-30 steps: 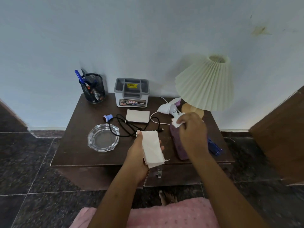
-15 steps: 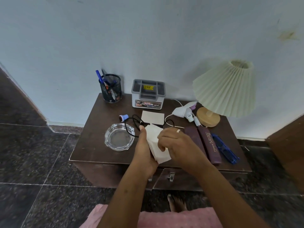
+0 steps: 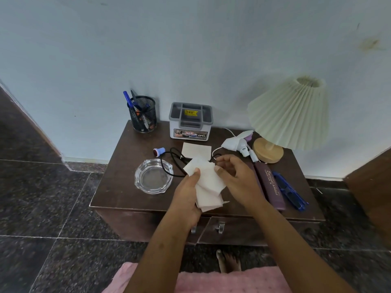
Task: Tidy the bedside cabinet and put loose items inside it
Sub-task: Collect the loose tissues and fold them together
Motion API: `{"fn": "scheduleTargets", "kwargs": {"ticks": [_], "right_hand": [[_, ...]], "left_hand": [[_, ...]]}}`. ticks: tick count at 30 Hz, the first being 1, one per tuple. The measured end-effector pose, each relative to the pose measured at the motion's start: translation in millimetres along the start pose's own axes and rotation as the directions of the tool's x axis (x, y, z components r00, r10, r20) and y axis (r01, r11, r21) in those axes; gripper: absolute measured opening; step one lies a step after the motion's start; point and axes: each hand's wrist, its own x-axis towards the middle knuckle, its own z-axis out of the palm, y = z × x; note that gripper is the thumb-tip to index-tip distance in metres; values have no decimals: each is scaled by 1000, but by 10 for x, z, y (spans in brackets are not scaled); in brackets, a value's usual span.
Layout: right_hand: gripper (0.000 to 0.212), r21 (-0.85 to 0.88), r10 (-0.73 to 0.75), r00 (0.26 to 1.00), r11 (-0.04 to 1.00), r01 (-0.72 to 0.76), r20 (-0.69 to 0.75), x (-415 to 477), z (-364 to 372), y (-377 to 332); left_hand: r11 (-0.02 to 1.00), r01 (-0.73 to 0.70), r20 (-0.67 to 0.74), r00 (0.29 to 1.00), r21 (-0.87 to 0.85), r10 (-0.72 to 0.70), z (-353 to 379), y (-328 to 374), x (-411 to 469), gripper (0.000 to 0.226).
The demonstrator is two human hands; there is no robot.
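Observation:
Over the front of the dark wooden bedside cabinet point(image 3: 118, 193), my left hand point(image 3: 187, 195) grips a stack of white tissues point(image 3: 208, 182) with its thumb on top. My right hand point(image 3: 237, 178) touches the stack's upper right edge, thumb and fingers curled at the paper. On the cabinet top lie a glass ashtray point(image 3: 152, 176), a black cable point(image 3: 171, 163), a small blue stamp point(image 3: 159, 151), a cream card point(image 3: 196, 150), crumpled white paper with a small white bottle point(image 3: 238, 143), a purple glasses case point(image 3: 269, 185) and a blue pen-like item point(image 3: 289, 192).
A mesh pen holder point(image 3: 143, 115) and a grey-white organiser box point(image 3: 190, 121) stand at the back by the wall. A pleated lamp point(image 3: 289, 113) on a wooden base point(image 3: 267, 153) stands at the right. Two drawer handles point(image 3: 220, 227) show below the front edge. Dark wood panels flank the cabinet.
My right hand left the white bits near the lamp and came to the tissue stack in my left hand. The view swung left, then back a little to the right.

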Motion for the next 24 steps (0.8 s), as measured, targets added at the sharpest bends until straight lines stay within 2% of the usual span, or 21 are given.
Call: {"fn": "scheduleTargets", "kwargs": {"ticks": [3,6,8,14,16,19,24], "right_hand": [[21,104,82,995,991,-87,52,0,-16,11],[25,73,55,998,996,-52,-33,-5,-40,-35],[25,67,43,996,997,-38,-73,-9,-59,-71],[17,221,161,982,959,-179,96,-112,41,-160],[17,130,145,988,980,-152,62,-139,98,-169],[16,-21,44,999,999,-44,-26,-165,158,-201],[18,-169,-42,998,985,36,-36,-193,208,-258]], "left_hand": [[1000,-13,-4,1000,14,13,6,-2,5,19],[1000,-20,-19,1000,18,20,14,14,-14,21],[1000,-19,-13,1000,1,19,18,24,-27,31],[994,-15,16,1000,-111,17,22,45,-38,49],[988,4,43,999,-154,3,36,61,-57,49],[991,-16,17,1000,-136,19,28,66,-60,44],[995,-81,-36,996,-66,78,17,78,-76,35]]}}
